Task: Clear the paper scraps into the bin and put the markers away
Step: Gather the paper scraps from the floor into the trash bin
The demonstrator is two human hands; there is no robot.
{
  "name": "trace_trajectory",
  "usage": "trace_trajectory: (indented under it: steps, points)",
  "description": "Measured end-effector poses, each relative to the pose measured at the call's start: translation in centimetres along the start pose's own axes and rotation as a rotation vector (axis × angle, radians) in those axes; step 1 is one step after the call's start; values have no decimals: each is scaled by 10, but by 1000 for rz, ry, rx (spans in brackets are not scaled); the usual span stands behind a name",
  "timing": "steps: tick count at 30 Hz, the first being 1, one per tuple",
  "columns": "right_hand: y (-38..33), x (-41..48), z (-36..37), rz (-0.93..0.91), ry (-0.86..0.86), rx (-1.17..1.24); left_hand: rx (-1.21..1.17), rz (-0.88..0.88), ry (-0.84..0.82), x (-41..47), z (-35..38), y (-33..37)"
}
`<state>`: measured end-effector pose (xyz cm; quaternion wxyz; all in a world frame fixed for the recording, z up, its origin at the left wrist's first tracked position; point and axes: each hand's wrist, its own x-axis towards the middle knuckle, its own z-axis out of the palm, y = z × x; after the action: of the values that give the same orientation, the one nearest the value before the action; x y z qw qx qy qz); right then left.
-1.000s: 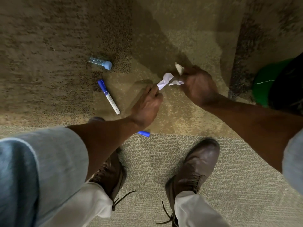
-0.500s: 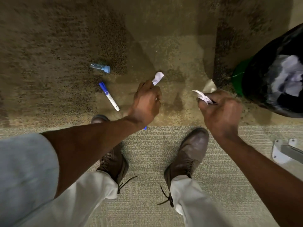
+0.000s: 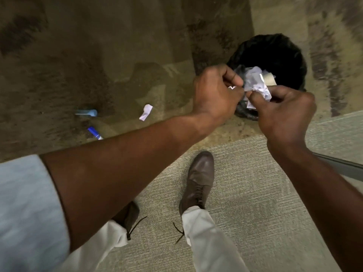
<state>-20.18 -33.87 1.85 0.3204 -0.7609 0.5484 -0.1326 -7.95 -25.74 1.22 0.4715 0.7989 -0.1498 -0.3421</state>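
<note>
Item, nearest: a brown laced shoe (image 3: pixel 199 181) planted on the pale ribbed carpet (image 3: pixel 255 203), the person standing over the work. Item: left hand (image 3: pixel 215 93), curled nearly to a fist, fingertips pinched narrow at the edge of the paper; whether it grips a scrap of its own cannot be told. Item: right hand (image 3: pixel 284 114), thumb and fingers closed on a crumpled wad of paper scraps (image 3: pixel 259 90). The two hands meet at the wad, touching or nearly so, directly above the near rim of the bin. Item: bin (image 3: pixel 284 54), lined in black, mouth open; pale paper already shows inside, just beyond the wad. Step in hand, as judged: delivery of the gathered scraps into the bin. Next move calls for both hands to let go over the opening, far enough past the rim that nothing falls on the floor. Item, outstanding: one loose scrap (image 3: pixel 146 112) on the darker mottled floor (image 3: pixel 98 55), well to the left of the hands. Item, farther left: a blue-capped marker (image 3: pixel 95 133), partly hidden by the left forearm, and a clear blue-ended tube (image 3: pixel 86 112) beside it, both well apart from either hand and not yet put away.
</note>
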Motion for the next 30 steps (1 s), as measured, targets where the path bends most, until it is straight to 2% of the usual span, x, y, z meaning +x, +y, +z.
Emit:
trace_trajectory:
  steps: [4, 7, 12, 16, 19, 23, 26, 30]
  points:
    - [10, 14, -19, 50, 35, -1, 57, 48, -45, 13, 24, 21]
    - [25, 26, -24, 78, 19, -13, 113, 106, -146, 23, 38, 32]
    - [50, 58, -14, 288, -188, 42, 123, 127, -243, 35, 45, 23]
    - [42, 48, -9, 16, -195, -240, 259, 127, -183, 26, 20, -20]
    - [26, 17, 11, -155, -247, -184, 297, 42, -165, 7, -13, -68]
    - [7, -28, 55, -350, -372, -155, 530, -50, -126, -22, -72, -135]
    - [-2, -51, 96, -403, -533, -140, 697, -148, -182, -36, -115, -184]
    - [-7, -67, 151, -513, -700, -270, 976, -241, -314, -49, -163, -238]
